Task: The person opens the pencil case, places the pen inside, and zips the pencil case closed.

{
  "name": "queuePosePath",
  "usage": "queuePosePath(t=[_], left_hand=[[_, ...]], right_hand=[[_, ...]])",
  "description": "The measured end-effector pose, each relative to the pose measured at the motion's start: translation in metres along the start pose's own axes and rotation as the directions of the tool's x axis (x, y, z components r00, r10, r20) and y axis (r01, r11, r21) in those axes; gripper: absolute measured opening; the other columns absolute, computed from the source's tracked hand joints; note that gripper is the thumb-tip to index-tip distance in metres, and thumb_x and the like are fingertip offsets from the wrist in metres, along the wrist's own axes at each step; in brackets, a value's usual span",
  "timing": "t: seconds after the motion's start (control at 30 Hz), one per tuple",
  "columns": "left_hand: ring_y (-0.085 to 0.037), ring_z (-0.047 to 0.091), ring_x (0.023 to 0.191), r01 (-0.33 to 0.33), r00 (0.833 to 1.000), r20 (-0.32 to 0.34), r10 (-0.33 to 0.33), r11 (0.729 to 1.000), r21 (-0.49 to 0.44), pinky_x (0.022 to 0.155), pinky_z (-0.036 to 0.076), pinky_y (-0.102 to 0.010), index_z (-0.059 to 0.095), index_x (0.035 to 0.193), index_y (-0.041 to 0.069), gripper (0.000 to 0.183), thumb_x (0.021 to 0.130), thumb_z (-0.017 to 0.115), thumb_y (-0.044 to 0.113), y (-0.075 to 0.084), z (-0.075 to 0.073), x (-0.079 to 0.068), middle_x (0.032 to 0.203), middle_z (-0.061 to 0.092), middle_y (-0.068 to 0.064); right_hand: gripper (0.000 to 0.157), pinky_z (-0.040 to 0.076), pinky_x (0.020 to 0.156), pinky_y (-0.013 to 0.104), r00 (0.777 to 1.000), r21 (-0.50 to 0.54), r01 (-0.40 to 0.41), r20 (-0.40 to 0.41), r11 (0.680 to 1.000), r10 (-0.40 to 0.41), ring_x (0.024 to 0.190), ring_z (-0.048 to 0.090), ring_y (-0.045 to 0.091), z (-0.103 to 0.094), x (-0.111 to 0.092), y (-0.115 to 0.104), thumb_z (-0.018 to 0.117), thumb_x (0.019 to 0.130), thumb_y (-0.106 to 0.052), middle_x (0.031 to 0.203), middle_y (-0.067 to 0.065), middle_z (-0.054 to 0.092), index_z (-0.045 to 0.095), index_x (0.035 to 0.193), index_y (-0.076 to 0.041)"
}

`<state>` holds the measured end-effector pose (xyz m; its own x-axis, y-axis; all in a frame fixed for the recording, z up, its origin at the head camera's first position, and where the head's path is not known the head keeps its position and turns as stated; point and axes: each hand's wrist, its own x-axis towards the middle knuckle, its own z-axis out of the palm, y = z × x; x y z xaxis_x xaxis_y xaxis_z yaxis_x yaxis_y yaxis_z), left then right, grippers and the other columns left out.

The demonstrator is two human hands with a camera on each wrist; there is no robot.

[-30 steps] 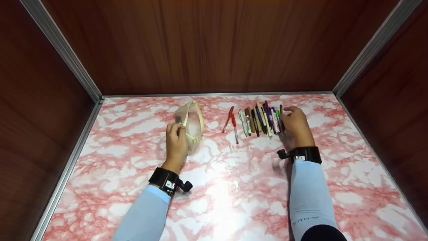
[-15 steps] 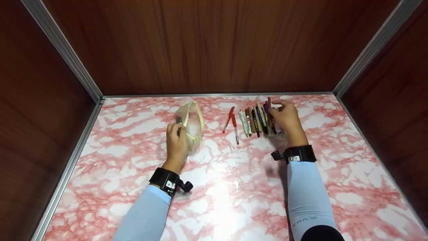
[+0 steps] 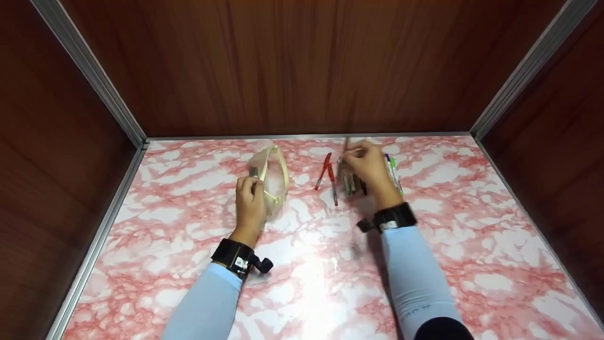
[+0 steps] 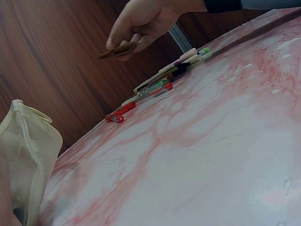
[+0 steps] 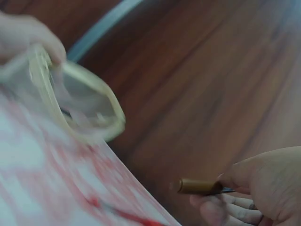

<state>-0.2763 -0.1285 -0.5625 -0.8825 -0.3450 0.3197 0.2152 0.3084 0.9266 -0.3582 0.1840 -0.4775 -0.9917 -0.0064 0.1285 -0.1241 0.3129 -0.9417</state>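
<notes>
With bent fingers my left hand (image 3: 250, 200) grips the near side of a cream mesh zip pouch (image 3: 284, 171). Its mouth gapes toward the right, and a dark item shows inside in the right wrist view. My right hand (image 3: 370, 165) pinches a brown pen (image 5: 197, 186) between thumb and fingers, held above the table over the pen row. Two red pens (image 3: 331, 179) lie between the pouch and the row. Part of the row of pens (image 3: 351, 184) is hidden beneath my right hand; white pens with purple and green ends (image 3: 394, 172) show on its far side.
The pink-and-white marbled table (image 3: 302, 264) ends at a metal strip along its back edge. Brown wood-grain panels (image 3: 302, 66) rise at the back and both sides. Both wrists carry black camera bands (image 3: 233, 257).
My right hand has picked the brown pen from the row's right end and carried it left across the other pens. The left hand keeps its grip on the pouch with little movement.
</notes>
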Motion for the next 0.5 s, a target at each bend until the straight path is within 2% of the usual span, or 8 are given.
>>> queuePosePath(t=[0.13, 0.23, 0.33, 0.5], left_hand=[[-0.032, 0.060, 0.116, 0.006, 1.000, -0.004, -0.006, 1.000, -0.002, 0.099, 0.053, -0.041, 0.067, 0.105, 0.000, 0.014, 0.110, 0.060, 0.011, -0.001, -0.002, -0.001, 0.121, 0.057, -0.017], [-0.030, 0.059, 0.115, 0.013, 1.000, 0.000, -0.013, 1.000, -0.006, 0.098, 0.053, -0.040, 0.067, 0.106, 0.001, 0.014, 0.110, 0.060, 0.012, -0.002, -0.001, -0.002, 0.120, 0.057, -0.016], [-0.029, 0.059, 0.115, 0.020, 1.000, 0.002, -0.020, 1.000, -0.006, 0.097, 0.053, -0.038, 0.066, 0.105, 0.001, 0.013, 0.111, 0.060, 0.011, -0.002, 0.000, -0.001, 0.121, 0.056, -0.015], [-0.030, 0.059, 0.117, 0.020, 1.000, 0.007, -0.020, 1.000, -0.005, 0.098, 0.053, -0.039, 0.067, 0.105, 0.001, 0.013, 0.111, 0.061, 0.012, -0.001, -0.001, 0.000, 0.121, 0.056, -0.016]], right_hand=[[0.023, 0.068, 0.066, 0.027, 0.998, 0.031, 0.027, 0.049, 0.999, -0.028, 0.069, 0.074, 0.005, 0.045, 0.000, -0.012, 0.076, 0.098, 0.002, 0.097, 0.021, 0.081, 0.075, 0.120, 0.009], [0.015, 0.070, 0.069, 0.033, 0.995, 0.029, 0.020, 0.098, 0.999, -0.022, 0.066, 0.074, 0.007, 0.072, -0.002, -0.021, 0.076, 0.098, 0.003, 0.090, 0.013, 0.078, 0.072, 0.112, 0.006], [0.009, 0.072, 0.074, 0.042, 0.990, 0.009, 0.030, 0.139, 1.000, -0.031, 0.065, 0.074, 0.009, 0.093, -0.004, -0.029, 0.078, 0.098, 0.000, 0.087, 0.006, 0.075, 0.070, 0.102, -0.001], [0.014, 0.072, 0.080, 0.052, 0.982, 0.022, 0.055, 0.182, 0.998, -0.058, 0.066, 0.073, 0.010, 0.120, -0.005, -0.037, 0.079, 0.099, 0.000, 0.082, 0.002, 0.072, 0.068, 0.091, -0.006]])
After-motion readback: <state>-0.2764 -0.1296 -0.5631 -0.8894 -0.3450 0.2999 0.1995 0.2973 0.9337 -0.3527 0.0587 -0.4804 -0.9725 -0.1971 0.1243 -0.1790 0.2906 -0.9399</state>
